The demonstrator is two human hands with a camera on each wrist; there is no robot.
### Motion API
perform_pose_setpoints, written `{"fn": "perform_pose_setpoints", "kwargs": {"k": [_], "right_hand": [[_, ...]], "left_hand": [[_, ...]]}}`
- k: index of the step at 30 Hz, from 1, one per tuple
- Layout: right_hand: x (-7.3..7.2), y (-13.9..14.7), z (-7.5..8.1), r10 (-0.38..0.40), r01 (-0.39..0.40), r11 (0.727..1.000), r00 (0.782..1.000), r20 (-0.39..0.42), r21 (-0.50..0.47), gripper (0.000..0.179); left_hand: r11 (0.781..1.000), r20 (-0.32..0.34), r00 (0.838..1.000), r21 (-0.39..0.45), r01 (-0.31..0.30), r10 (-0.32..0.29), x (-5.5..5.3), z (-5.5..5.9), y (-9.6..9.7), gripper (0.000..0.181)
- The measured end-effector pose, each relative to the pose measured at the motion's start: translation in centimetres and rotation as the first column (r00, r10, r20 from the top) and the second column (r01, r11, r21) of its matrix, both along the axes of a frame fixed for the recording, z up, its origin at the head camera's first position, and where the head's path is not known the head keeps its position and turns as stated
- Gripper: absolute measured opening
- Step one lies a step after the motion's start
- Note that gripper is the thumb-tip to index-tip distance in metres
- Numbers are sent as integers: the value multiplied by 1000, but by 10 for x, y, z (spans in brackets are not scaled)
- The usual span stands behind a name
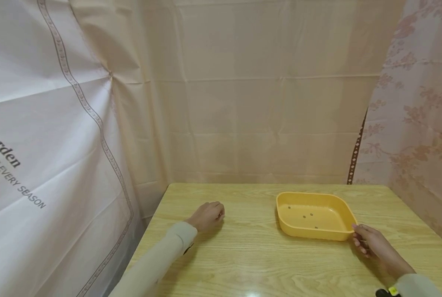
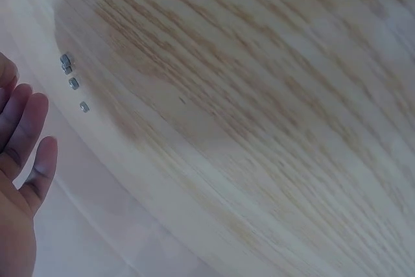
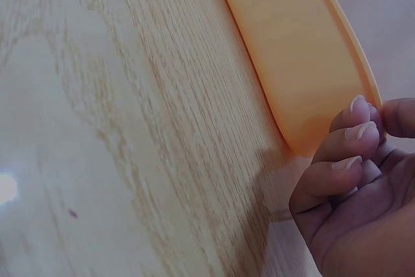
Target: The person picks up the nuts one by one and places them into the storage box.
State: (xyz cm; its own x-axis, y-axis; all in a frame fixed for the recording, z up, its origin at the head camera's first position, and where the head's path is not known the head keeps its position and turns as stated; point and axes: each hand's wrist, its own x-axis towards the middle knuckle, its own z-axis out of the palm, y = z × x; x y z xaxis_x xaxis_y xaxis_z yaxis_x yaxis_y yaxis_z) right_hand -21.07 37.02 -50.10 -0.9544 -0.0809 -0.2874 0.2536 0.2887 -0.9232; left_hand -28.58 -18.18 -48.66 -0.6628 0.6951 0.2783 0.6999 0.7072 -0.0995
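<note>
A shallow yellow plastic tray [image 1: 313, 234] with rounded corners sits on the right half of the table. My right hand [image 1: 371, 243] pinches its near right corner. In the right wrist view the thumb [image 3: 399, 118] is on one side of the rim and the curled fingers [image 3: 343, 144] are on the other. Several small nut-like pieces [image 1: 304, 216] lie spread over the tray's floor. Left of the tray, my left hand [image 1: 207, 216] is low over the table, its fingers [image 2: 29, 121] loosely bent with nothing seen between them. Just beyond those fingertips lie several small metal nuts [image 2: 74, 84].
The wood-grain table [image 1: 243, 264] ends at a far edge against a hanging beige cloth [image 1: 239, 103]. Printed cloth sheets hang on the left [image 1: 57, 165] and right [image 1: 425, 123]. Bare wood lies between the left hand and the tray.
</note>
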Motion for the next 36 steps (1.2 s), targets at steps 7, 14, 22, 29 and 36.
{"fn": "perform_pose_setpoints", "kwargs": {"k": [7, 14, 22, 29, 36], "right_hand": [[-1, 0, 1, -12, 12, 1000, 1000, 13, -9, 42], [-1, 0, 1, -14, 15, 1000, 1000, 15, -20, 42], [-1, 0, 2, -9, 9, 1000, 1000, 7, 2, 42], [0, 0, 0, -24, 24, 1000, 1000, 13, 12, 42], [-1, 1, 1, -26, 26, 1000, 1000, 14, 4, 42]], "left_hand": [[999, -7, 999, 39, 33, -33, -1, 3, 8, 6], [999, -48, 998, 5, 37, -36, -3, 5, 16, 7], [997, -32, 998, 34, 63, -62, -9, 10, 28, 6], [997, -32, 997, 10, 77, -77, -8, 13, 41, 7], [997, -29, 997, -2, 76, -76, -8, 14, 48, 8]]}}
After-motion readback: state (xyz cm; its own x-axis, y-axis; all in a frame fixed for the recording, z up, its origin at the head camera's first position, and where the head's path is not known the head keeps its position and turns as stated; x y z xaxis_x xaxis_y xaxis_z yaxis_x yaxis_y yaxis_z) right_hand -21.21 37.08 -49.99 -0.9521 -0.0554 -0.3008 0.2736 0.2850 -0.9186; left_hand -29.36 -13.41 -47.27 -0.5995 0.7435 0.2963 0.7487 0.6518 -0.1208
